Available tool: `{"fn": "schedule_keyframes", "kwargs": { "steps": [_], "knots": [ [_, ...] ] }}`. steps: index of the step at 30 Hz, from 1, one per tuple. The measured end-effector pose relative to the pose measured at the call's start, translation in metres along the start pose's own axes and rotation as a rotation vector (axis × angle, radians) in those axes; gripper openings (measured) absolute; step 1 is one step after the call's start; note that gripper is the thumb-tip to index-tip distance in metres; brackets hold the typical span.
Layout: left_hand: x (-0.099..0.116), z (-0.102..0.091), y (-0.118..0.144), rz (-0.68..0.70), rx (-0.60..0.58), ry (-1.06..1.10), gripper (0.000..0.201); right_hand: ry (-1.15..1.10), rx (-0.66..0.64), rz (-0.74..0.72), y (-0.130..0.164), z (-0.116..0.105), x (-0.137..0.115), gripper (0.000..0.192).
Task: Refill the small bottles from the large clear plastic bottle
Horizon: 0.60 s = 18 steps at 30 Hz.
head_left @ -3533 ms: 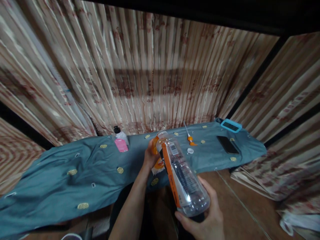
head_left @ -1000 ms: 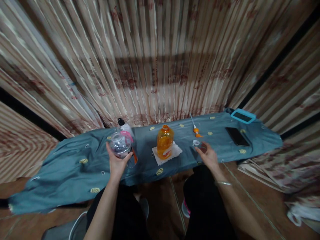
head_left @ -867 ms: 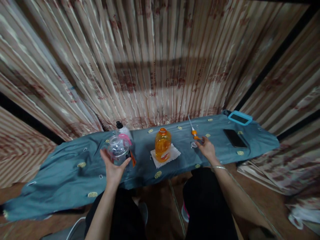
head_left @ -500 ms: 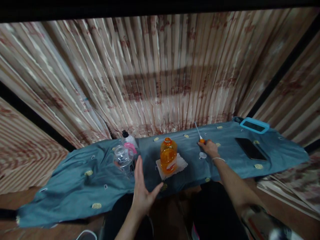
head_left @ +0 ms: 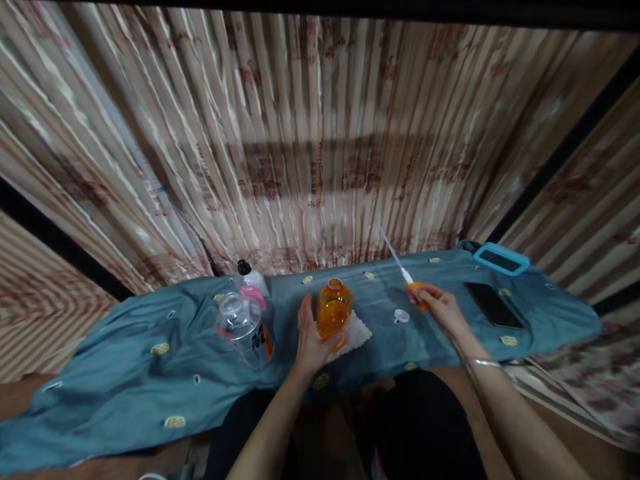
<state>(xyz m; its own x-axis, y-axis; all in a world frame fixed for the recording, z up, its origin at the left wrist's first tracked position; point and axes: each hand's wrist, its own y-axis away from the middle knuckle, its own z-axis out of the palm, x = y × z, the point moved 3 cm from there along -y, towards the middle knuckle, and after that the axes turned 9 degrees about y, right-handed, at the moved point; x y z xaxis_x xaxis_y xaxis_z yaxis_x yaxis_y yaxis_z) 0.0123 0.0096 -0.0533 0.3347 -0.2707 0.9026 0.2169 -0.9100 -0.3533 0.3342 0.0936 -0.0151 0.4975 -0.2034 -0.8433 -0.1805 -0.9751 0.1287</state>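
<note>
Small orange bottle point(head_left: 333, 313), translucent, uncapped, upright on a white napkin point(head_left: 356, 329) at the middle of the cloth-covered worktop point(head_left: 150, 320). The left hand point(head_left: 311, 333) wraps its fingers point(head_left: 303, 313) around the bottle's left side, touching it. The right hand point(head_left: 443, 310), lifted above the worktop, pinches the orange collar of a pump dispenser point(head_left: 407, 280), its white tube slanting up-left. A white cap point(head_left: 401, 315) lies between the hands.

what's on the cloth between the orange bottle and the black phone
In the head view, between the orange bottle and the black phone lie a small white cap and the right hand, holding an orange pump with a white tube.
</note>
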Motion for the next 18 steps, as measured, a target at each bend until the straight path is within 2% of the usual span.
{"fn": "schedule_keyframes", "kwargs": {
  "steps": [3,6,9,13,18],
  "knots": [
    [-0.004,0.004,-0.002,0.023,-0.007,0.025,0.099,-0.082,-0.081,-0.099,0.059,-0.029,-0.005,0.038],
    [-0.004,0.006,-0.004,0.058,-0.013,0.047,0.092,-0.08,-0.14,-0.186,0.115,-0.059,-0.016,0.058],
    [-0.002,0.006,-0.006,0.083,-0.007,0.054,0.08,0.007,-0.146,-0.234,0.152,-0.082,-0.033,0.047],
    [0.001,0.007,-0.008,0.06,-0.021,0.061,0.072,0.186,-0.094,-0.308,0.172,-0.099,-0.067,0.044],
    [0.002,0.007,-0.007,0.043,-0.024,0.071,0.071,0.449,-0.023,-0.384,0.174,-0.118,-0.119,0.043]
  ]
}}
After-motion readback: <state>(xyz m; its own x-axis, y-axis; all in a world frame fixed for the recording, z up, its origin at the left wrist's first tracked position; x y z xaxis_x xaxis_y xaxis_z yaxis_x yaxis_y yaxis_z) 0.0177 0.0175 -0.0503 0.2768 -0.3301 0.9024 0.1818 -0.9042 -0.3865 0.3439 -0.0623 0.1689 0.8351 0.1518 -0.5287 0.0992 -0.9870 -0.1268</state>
